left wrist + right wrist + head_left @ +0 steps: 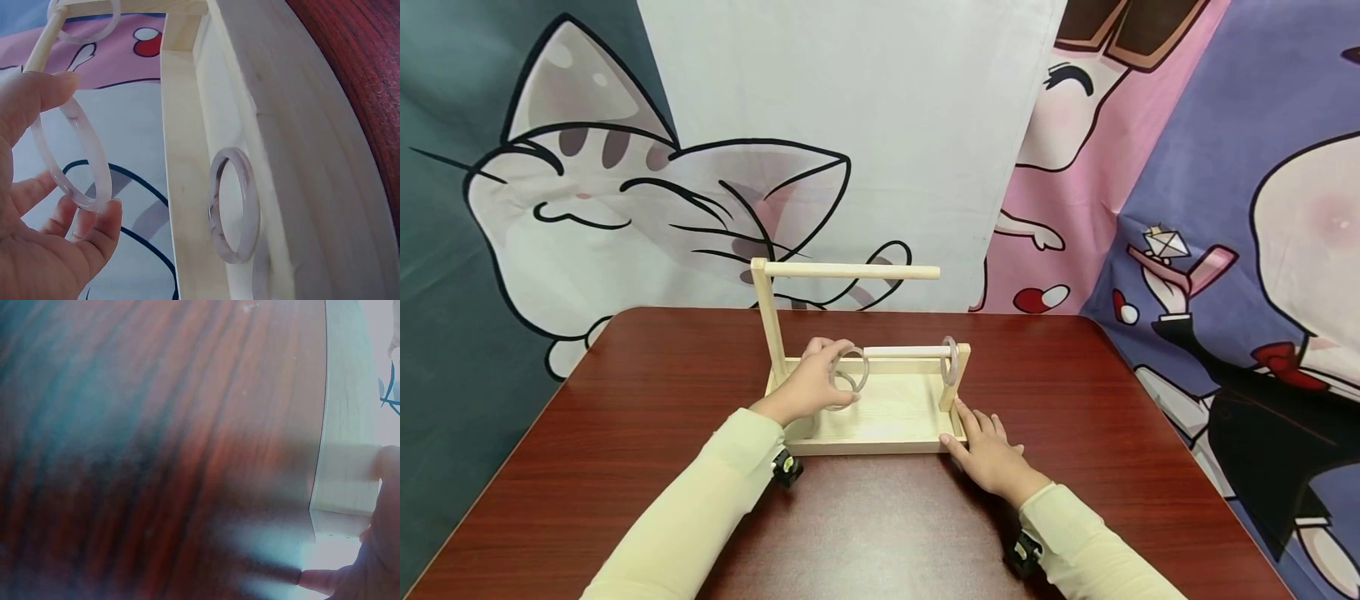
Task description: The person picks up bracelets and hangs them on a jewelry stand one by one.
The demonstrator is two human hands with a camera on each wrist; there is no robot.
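My left hand (808,385) pinches a pale, marbled bangle (98,156) between thumb and fingertips, close to the free left end of the lower rod (902,352) of a wooden rack. On that rod, another bangle (955,362) hangs beside the right post (949,397). Below the left hand, a further bangle (251,206) leans inside the rack's tray (865,447), with part of one more ring (261,272) showing behind it. At the tray's front right corner rests my right hand (988,452), fingers extended along the side and thumb at the front wall.
A taller post (768,321) at the rack's left carries an upper rod (850,271) that reaches right, with nothing hung on it. The rack stands on a reddish-brown table (647,417). Behind it hangs a cartoon-printed cloth (925,125).
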